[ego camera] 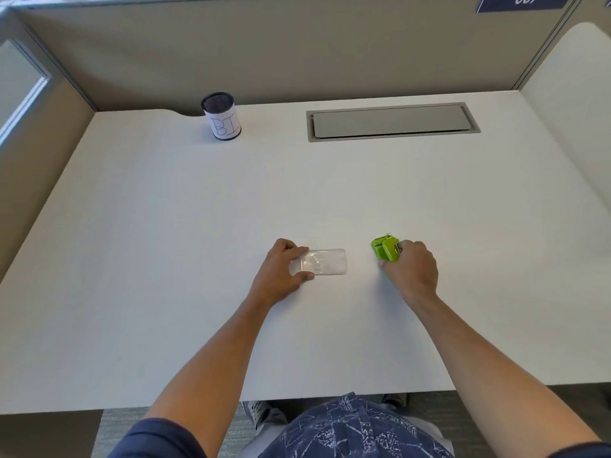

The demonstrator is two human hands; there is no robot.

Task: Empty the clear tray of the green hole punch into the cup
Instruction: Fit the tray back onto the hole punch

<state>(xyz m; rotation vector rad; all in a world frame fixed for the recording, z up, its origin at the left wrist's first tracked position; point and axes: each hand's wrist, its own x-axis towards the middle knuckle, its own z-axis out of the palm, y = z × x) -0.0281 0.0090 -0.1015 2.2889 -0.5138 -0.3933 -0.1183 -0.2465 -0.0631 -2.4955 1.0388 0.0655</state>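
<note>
Bench point(165, 259): white, carried everything.
Cup point(221, 116): stood far back left, well apart from both hands.
Right hand point(411, 269): curled around the hole punch point(385, 248).
Left hand point(281, 272): pinched the tray point(325, 262), apparently flat on the bench.

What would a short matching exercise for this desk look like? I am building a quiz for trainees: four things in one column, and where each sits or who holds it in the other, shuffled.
Things:
1. clear tray
2. green hole punch
3. mesh cup
4. grey cable hatch

Places:
A. far left of the desk, by the partition
B. gripped by the right hand
C. set flush into the desk, far right
D. held at its end by the left hand

Pairs: 1-D, 2-B, 3-A, 4-C
</note>
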